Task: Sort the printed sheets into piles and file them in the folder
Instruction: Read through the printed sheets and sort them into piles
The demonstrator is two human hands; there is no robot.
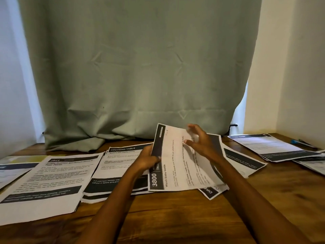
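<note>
A printed sheet point(175, 161) marked "3800, Wash baby bottle" is turned sideways and lifted off the wooden table point(175, 217) at the centre. My left hand point(146, 160) grips its black header edge. My right hand point(200, 141) pinches the sheet's far upper edge, fingers partly spread. More sheets point(244, 160) lie under and to the right of it. A "Dressing Table" pile point(116, 169) lies just left of my left hand. A further pile point(47, 182) with a "2945" header lies at the left. A yellowish folder point(29, 159) shows at the far left, mostly covered by paper.
Another pile of sheets point(274, 147) lies at the back right, with a blue pen point(302, 143) beside it. A green curtain point(137, 76) hangs behind the table and bunches on its back edge. A wall corner stands at the right.
</note>
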